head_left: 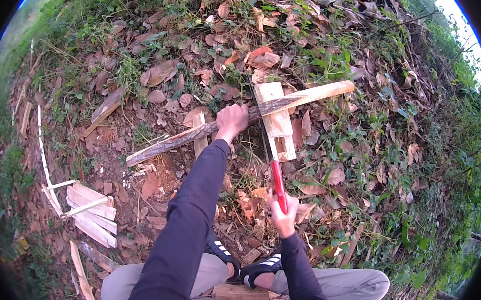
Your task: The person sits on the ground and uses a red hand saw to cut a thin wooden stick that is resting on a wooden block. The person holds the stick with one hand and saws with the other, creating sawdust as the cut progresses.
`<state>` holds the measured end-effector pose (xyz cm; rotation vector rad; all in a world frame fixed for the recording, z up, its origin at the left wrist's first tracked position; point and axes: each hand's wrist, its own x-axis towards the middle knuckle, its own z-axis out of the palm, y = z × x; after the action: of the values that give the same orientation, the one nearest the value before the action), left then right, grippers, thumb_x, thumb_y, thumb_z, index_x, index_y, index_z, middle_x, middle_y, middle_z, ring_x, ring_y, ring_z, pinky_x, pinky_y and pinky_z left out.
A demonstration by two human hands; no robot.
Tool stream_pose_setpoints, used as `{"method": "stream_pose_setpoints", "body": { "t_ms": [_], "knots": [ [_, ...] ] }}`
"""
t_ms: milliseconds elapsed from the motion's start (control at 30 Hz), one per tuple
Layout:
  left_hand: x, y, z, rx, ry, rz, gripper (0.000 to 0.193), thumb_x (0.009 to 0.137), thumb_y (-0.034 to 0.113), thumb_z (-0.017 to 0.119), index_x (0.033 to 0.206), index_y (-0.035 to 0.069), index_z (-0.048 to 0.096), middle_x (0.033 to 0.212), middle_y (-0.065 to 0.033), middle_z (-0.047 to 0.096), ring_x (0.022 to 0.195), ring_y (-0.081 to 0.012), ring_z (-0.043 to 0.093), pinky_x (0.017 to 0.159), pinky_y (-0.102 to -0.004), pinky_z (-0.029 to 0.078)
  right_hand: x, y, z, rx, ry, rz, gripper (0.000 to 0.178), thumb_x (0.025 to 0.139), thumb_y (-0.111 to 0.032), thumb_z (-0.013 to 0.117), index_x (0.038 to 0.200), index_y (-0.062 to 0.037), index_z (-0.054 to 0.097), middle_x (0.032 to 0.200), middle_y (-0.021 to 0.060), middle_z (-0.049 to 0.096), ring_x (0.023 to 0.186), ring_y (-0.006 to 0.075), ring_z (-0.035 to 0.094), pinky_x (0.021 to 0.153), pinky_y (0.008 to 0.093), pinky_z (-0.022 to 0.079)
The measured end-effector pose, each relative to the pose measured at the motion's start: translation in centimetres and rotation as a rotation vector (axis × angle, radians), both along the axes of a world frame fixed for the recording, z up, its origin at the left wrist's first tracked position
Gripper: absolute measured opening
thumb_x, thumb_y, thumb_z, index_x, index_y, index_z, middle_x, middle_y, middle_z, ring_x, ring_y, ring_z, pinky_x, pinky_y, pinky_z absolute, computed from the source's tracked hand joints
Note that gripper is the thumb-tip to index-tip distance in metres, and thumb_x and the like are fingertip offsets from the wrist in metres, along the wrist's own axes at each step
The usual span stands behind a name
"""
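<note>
One long stick (214, 127), one knife (271, 152), one block (276, 122), two hands, two shoes; five split boards at eight o'clock.

Left arm stretched forward, left hand (232, 120) closed in a grip; right hand (283, 214) clenched nearer the body.

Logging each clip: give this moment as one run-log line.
left hand: grips long stick | right hand: holds red-handled machete | blade at stick over wooden block | leafy ground

Long bark-covered stick (197, 133) lies diagonally across pale wood block (276, 119), red-handled machete (271, 152) blade on it
</note>
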<state>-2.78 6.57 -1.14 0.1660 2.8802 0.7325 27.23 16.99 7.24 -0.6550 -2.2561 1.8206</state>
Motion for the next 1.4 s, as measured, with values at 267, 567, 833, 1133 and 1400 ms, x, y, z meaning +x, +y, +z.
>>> {"method": "stream_pose_setpoints", "body": {
  "t_ms": [267,567,833,1133,1400],
  "knots": [
    [3.4,2.5,0.6,-0.044,-0.001,-0.168,0.053,0.094,0.036,0.039,0.077,0.0,0.074,0.084,-0.0275,0.069,0.08,-0.0436,0.07,0.076,-0.0503,0.055,-12.6,0.0,0.4,-0.025,0.005,-0.007,0.019,0.078,-0.008,0.06,0.063,-0.0018,0.051,0.05,0.0036,0.046,0.044,0.0094,0.046,0.045,0.0324,0.033],
    [3.0,0.0,-1.0,-0.046,0.206,-0.137,0.047,0.095,0.028,0.041,0.069,0.001,0.069,0.078,-0.0208,0.07,0.068,-0.0393,0.068,0.061,-0.0507,0.055,-3.8,2.6,3.7,0.182,0.137,0.035,0.021,0.076,-0.008,0.064,0.062,-0.0061,0.048,0.049,0.002,0.038,0.041,0.0142,0.042,0.047,0.0318,0.032],
    [3.0,-0.7,0.6,0.19,0.116,-0.193,0.058,0.106,0.036,0.033,0.075,-0.001,0.065,0.076,-0.0224,0.067,0.075,-0.0453,0.064,0.069,-0.0542,0.051,-1.9,2.9,2.8,0.231,0.086,0.019,0.025,0.077,-0.009,0.066,0.062,-0.0053,0.047,0.05,0.0019,0.036,0.042,0.0135,0.038,0.047,0.0327,0.031],
    [5.3,-2.1,1.7,0.358,0.576,0.004,0.028,0.104,0.027,0.043,0.092,0.004,0.056,0.083,-0.0142,0.058,0.086,-0.0351,0.057,0.079,-0.0462,0.043,-0.3,3.4,2.2,0.181,0.053,0.001,0.023,0.076,-0.011,0.067,0.063,-0.0049,0.05,0.049,0.002,0.039,0.042,0.0145,0.042,0.048,0.032,0.034],
    [5.0,-3.9,1.3,-0.099,0.198,-0.047,0.053,0.102,0.031,0.038,0.07,0.004,0.069,0.064,-0.0161,0.067,0.064,-0.0355,0.067,0.065,-0.0485,0.05,0.9,2.7,2.3,0.213,-0.003,0.102,0.017,0.076,-0.011,0.066,0.065,-0.0036,0.056,0.051,0.0002,0.046,0.045,0.0117,0.045,0.051,0.0295,0.036]
  ]
}}
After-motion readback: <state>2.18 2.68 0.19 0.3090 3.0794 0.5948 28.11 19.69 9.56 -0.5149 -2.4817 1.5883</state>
